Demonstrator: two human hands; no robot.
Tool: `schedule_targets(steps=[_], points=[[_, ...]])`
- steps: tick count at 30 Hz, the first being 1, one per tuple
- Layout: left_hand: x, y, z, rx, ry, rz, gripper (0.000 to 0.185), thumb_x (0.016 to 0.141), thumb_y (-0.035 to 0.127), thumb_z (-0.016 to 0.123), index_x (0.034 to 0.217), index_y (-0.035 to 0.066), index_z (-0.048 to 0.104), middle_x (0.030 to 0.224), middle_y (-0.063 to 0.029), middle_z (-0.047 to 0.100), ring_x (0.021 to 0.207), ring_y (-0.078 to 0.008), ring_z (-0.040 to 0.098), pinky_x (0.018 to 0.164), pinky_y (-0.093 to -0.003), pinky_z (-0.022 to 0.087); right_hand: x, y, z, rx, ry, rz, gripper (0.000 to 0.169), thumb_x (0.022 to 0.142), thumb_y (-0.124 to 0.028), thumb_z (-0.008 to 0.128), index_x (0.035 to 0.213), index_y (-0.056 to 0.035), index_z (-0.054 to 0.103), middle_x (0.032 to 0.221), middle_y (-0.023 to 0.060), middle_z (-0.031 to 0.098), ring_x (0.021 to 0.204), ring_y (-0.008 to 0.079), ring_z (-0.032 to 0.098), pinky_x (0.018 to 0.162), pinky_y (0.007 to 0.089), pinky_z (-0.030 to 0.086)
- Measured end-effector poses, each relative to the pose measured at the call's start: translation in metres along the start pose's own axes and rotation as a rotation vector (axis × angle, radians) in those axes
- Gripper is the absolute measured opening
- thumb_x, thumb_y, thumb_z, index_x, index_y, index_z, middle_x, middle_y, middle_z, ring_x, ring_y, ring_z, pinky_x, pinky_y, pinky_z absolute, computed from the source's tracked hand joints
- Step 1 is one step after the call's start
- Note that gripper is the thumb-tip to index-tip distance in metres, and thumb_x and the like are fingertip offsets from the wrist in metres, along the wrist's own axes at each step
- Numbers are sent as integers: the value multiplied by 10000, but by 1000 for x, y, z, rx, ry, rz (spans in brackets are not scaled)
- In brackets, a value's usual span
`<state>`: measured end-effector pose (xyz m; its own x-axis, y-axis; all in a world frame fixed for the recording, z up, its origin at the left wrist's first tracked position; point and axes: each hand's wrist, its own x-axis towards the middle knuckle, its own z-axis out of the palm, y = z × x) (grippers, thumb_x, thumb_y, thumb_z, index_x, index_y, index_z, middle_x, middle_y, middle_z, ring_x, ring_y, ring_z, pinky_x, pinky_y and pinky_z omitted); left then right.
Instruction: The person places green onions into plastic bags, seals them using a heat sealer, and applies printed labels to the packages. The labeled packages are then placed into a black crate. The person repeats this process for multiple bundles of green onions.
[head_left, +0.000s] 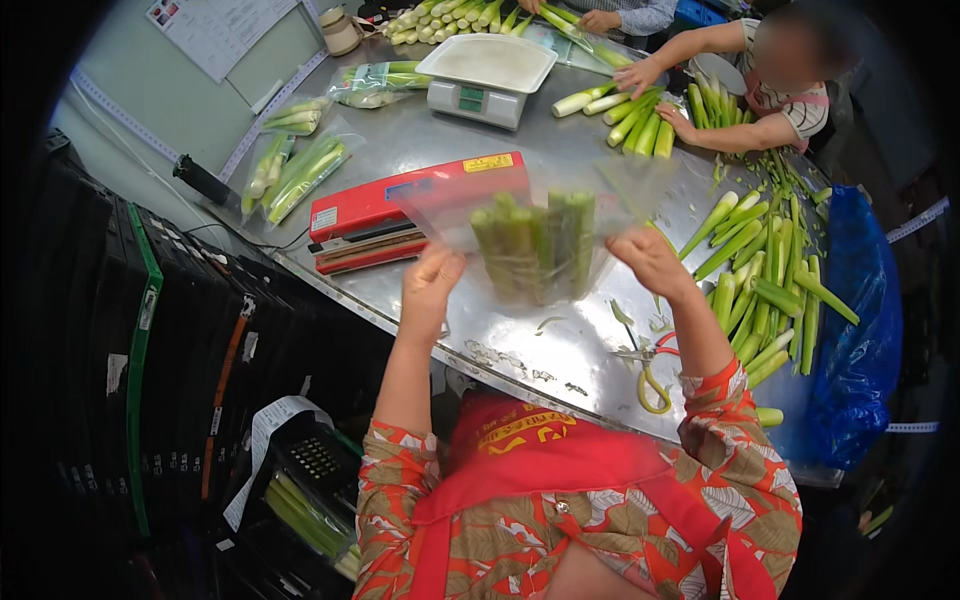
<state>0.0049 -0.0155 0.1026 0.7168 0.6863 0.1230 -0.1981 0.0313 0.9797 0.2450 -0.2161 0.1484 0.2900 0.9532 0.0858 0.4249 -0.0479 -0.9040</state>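
A clear plastic bag (442, 206) is stretched between my two hands above the metal table. Upright green stalks, apparently water bamboo shoots (517, 240), stand inside it, blurred by motion. My left hand (433, 281) pinches the bag's left side with curled fingers. On the opposite side my right hand (651, 261) grips the bag near its corner. Just behind the bag and my left hand sits a red bag heat sealer (457, 184). Scissors (651, 367) with red and yellow handles lie on the table below my right hand.
A pile of loose shoots (765, 277) lies to the right, beside a blue plastic bag (855, 330). Filled bags (307, 176) rest at left. A digital scale (480, 97) stands at the back; two co-workers handle shoots beyond. Black crates (187, 345) stack at left below the table edge.
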Motion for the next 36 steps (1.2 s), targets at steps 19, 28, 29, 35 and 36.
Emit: schedule_targets(steps=[19,28,29,35,36], points=[[13,12,-9,79,74,67,170,892,148,568,919,-6,633,750,79,485,674,-18,376,593,-191,311,36,-2,12,-24,-30,-21,325,933,-316,507,1051,-29,602,887,97,638,819,172,566,783,296,439],[-6,7,-6,-5,165,11,208,890,151,577,976,-24,648,883,26,596,794,-42,490,716,-208,389,24,0,26,-153,4,-154,253,923,-237,523,1048,-34,607,924,126,640,845,235,600,783,304,456],[-9,3,-5,7,241,4,210,891,156,580,969,-27,648,875,31,591,788,-41,484,711,-205,384,22,5,29,-157,12,-239,255,923,-239,524,1048,-34,612,920,118,643,849,216,598,786,296,455],[-18,2,-13,-11,108,43,190,896,147,578,939,-25,645,802,49,549,741,-32,451,656,-200,365,21,-5,21,-87,-70,-74,273,926,-253,528,1063,-29,606,904,89,642,849,153,570,784,281,444],[-20,6,-9,-7,125,55,187,897,149,577,930,-22,644,794,53,540,735,-30,443,645,-202,361,19,-5,20,-104,-74,-80,276,926,-257,527,1061,-29,605,897,90,641,842,152,568,777,282,443]])
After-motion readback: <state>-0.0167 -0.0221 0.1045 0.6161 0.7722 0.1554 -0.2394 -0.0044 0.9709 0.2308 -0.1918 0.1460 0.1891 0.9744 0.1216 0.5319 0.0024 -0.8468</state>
